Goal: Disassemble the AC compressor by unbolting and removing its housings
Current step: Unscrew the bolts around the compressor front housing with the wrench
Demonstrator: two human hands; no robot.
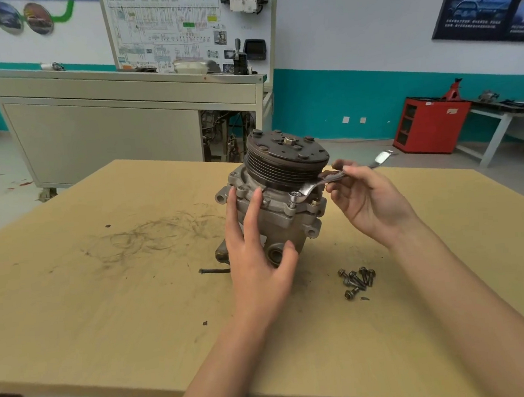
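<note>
Left hand (pixel 256 255), grip released, braces compressor (pixel 288 219); right hand (pixel 368 201) pinches wrench (pixel 313 186).

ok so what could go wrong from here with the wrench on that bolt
The right hand only pinches the wrench in its fingertips. With its end on the bolt close under the pulley, it could slip and bang the fingers there. The compressor stands on end, steadied just by the left hand, so a hard pull might tip it. The loose bolts lie bare on the table and could get swept off.
</note>
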